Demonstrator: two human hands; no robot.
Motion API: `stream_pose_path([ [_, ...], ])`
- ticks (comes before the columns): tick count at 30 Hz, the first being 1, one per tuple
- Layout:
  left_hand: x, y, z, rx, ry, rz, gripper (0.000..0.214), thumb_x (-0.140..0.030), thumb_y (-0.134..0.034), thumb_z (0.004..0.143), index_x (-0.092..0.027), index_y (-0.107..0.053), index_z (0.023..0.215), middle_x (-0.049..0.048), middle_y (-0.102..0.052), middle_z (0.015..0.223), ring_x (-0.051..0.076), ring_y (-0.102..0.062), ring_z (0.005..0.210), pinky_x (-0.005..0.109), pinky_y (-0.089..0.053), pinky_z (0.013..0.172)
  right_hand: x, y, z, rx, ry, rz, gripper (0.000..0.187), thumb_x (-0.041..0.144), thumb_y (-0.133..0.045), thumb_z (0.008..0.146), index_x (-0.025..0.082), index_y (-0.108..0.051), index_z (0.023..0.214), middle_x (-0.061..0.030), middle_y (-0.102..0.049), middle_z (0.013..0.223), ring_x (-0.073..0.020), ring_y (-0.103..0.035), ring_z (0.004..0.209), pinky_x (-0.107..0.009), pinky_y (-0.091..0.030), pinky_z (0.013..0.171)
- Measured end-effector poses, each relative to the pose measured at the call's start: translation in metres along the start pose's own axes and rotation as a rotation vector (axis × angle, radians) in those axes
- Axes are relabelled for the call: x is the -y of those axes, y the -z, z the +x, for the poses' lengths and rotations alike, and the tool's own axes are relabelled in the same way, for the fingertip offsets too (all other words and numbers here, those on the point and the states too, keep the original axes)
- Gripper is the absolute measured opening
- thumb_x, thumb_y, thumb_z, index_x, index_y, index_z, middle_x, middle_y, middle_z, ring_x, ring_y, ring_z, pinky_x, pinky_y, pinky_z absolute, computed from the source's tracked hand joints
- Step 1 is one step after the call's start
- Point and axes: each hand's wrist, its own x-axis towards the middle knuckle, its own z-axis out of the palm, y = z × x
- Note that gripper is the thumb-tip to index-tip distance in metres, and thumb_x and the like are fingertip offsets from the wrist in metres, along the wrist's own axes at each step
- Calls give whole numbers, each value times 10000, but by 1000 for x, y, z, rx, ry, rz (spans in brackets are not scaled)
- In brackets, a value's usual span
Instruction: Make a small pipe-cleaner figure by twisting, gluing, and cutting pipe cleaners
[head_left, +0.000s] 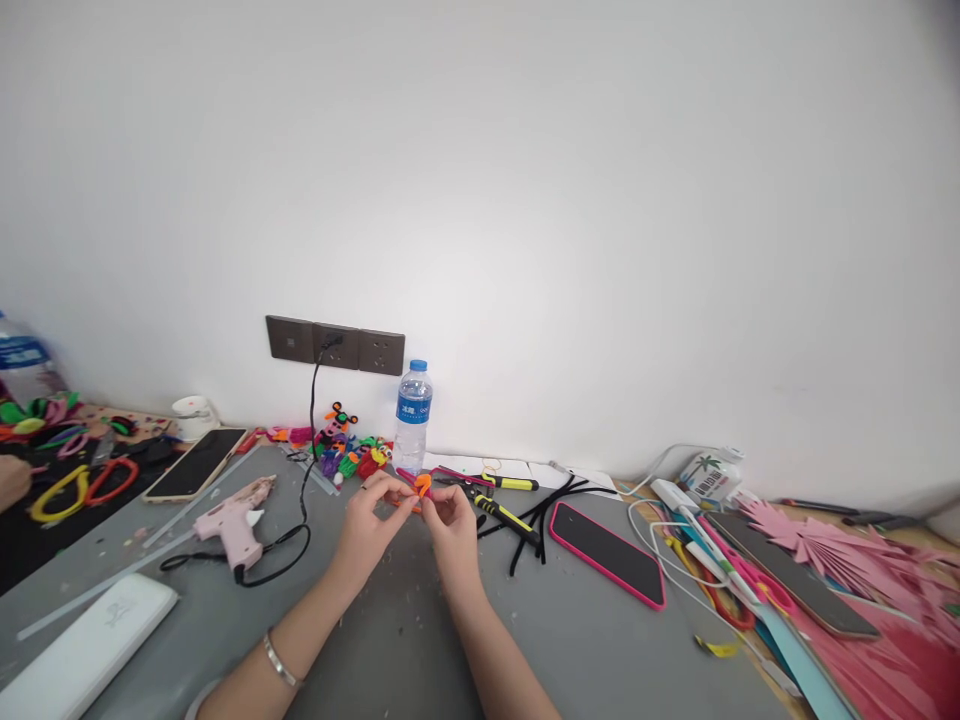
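Note:
Fingertips of my left hand [380,515] and my right hand [451,535] meet at the middle of the table, pinching a small piece of bent orange and magenta pipe cleaner [423,485]. Its orange part forms a small loop above the fingers, while the lower part is hidden by them. Just behind my hands stands a water bottle [412,415] with a blue cap. Pliers with yellow-and-black handles [510,522] lie right of my right hand, beside several black pipe cleaners [544,515].
A pink glue gun [234,525] with a black cord lies left, near clear glue sticks [105,587], a phone [196,465] and a white case [94,650]. Colourful pipe-cleaner figures [349,455] sit by the wall. Rightward are a pink-cased phone [607,555], cables and pink paper [832,545]. Another person's hand [13,480] shows far left.

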Motion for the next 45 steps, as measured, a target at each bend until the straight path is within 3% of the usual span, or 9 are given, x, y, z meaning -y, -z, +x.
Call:
stream_pose_path([
  [8, 4, 6, 2, 32, -23, 45, 169, -276, -587, 842, -240, -687, 974, 53, -674, 979, 225, -623, 969, 354, -516, 846, 14, 5, -1, 8, 116, -235, 60, 225, -573, 758, 206, -551, 811, -14, -569, 759, -165, -511, 675, -285, -426, 636],
  [23, 7, 4, 1, 30, 14, 38, 168, -289, -614, 817, -222, -668, 961, 57, -701, 973, 222, -663, 907, 336, -554, 779, 21, 7, 1, 27, 215, -231, 222, 194, -571, 785, 223, -530, 1001, -22, -566, 819, -181, -553, 755, -302, -474, 686],
  [32, 5, 5, 2, 49, 52, 32, 150, -248, -587, 815, -209, -650, 945, 43, -701, 942, 206, -658, 865, 325, -542, 770, 20, 8, 0, 79, 252, -282, 72, 174, -562, 805, 223, -570, 858, -39, -602, 869, -178, -556, 776, -290, -467, 702],
  [45, 10, 8, 6, 61, 67, -15, 115, -261, -611, 788, -197, -690, 843, 37, -723, 852, 202, -666, 824, 318, -537, 766, 18, 10, 5, 94, 179, -106, 128, 250, -627, 781, 197, -570, 883, -25, -592, 827, -159, -562, 724, -269, -465, 641],
])
